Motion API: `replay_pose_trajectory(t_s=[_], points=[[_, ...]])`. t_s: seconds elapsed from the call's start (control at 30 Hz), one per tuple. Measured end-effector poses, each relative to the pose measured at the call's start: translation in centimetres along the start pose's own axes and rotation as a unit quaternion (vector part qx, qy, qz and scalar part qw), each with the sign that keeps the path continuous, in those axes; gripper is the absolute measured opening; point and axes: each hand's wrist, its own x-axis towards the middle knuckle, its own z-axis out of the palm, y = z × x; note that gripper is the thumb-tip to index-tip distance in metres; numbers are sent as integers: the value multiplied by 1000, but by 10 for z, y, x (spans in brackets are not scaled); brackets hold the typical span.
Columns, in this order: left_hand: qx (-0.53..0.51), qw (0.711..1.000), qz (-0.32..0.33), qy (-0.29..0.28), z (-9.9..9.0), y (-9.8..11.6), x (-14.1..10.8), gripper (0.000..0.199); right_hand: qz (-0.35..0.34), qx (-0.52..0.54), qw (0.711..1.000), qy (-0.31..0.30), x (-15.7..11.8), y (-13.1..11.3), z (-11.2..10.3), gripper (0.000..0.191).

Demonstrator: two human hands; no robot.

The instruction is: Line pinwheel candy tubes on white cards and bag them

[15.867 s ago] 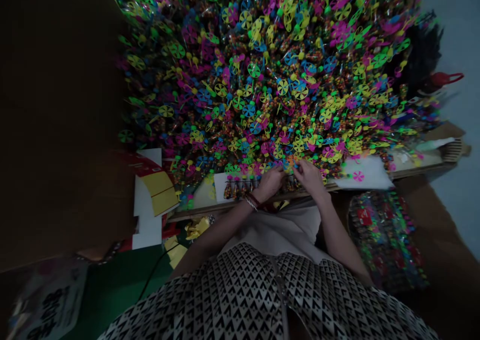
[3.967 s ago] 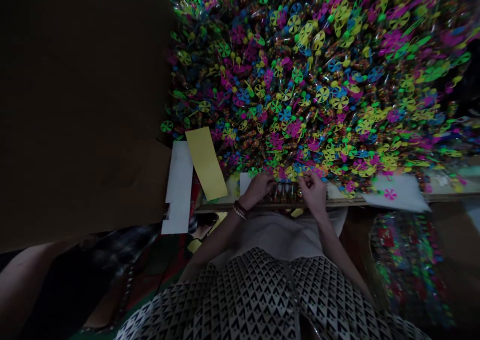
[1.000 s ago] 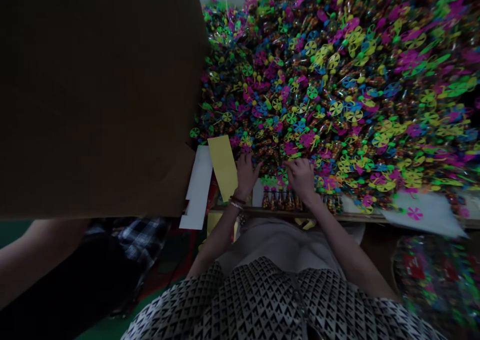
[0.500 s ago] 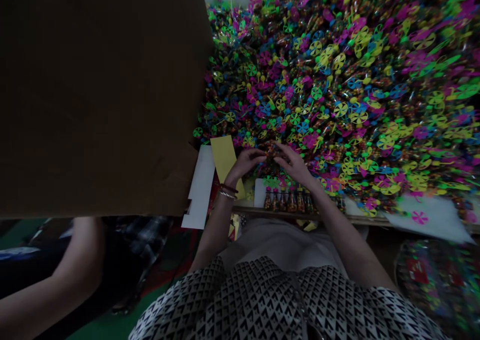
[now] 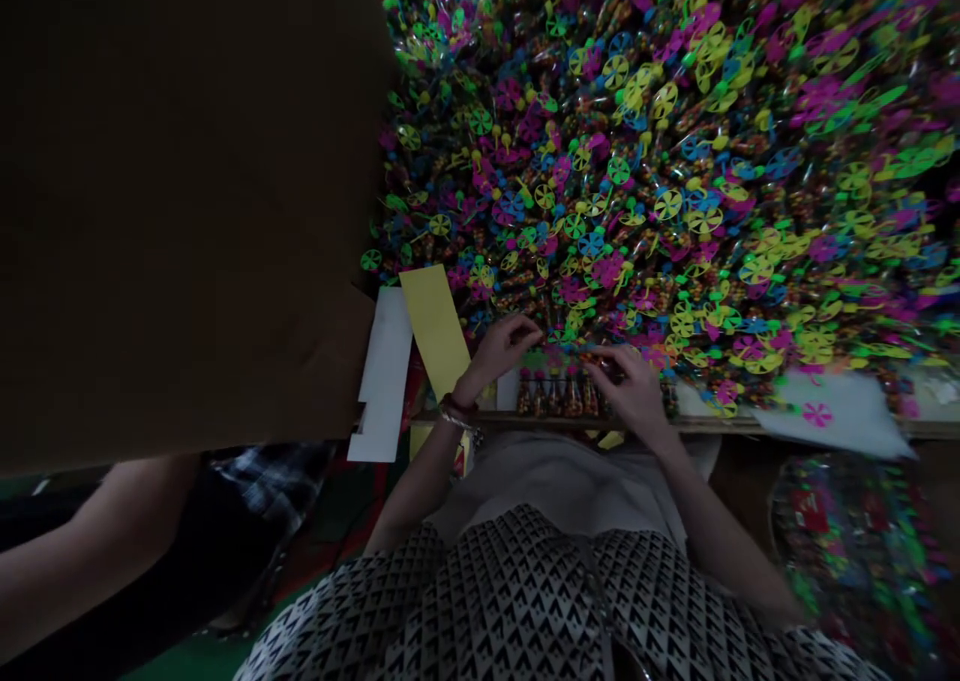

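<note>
A row of small clear bottles [image 5: 555, 397] filled with brown and orange beads stands upright along the table's front edge, their tops partly hidden. My right hand [image 5: 634, 391] is just above the row's right part, fingers closed round a similar small bottle lying sideways, its top toward the left. My left hand [image 5: 504, 349] is above the row's left end, thumb and fingertips pinched together. Whatever lies in that pinch is too small and dark to make out. Just beyond both hands begins a large heap of such bottles [image 5: 570, 226] with pink, green, yellow and blue pinwheel tops.
A big brown cardboard box [image 5: 187, 211] blocks the left side. Yellow card [image 5: 437, 326] and white card [image 5: 384, 376] lie beside it. At right, a white sheet [image 5: 832, 411] overhangs the edge; a packed clear bag [image 5: 855, 541] sits below. Another person's arm [image 5: 97, 551] shows lower left.
My right hand has come back from the heap toward the table's front edge with a small bottle in it. My left hand has lowered slightly and its fingers have closed. The view has shifted a little.
</note>
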Motion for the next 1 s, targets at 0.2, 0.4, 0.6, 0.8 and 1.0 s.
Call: replay_pose_trajectory(t_s=[0.2,0.4,0.6,0.8,1.0], points=[[193,972,58,-122,34,-26,-37,24,-33,-79,991,106,-61,2,49,19],[205,972,93,-67,59,-44,-47,19,-78,-269,960,30,-71,3,81,24],[204,974,72,-73,55,-44,-43,18,-47,-381,923,-37,-79,1,90,23],[224,964,101,-100,47,-35,-38,17,-7,-383,917,-108,-72,-10,87,27],[279,943,-24,177,9,-44,-27,22,8,-273,959,-75,-53,-15,51,29]])
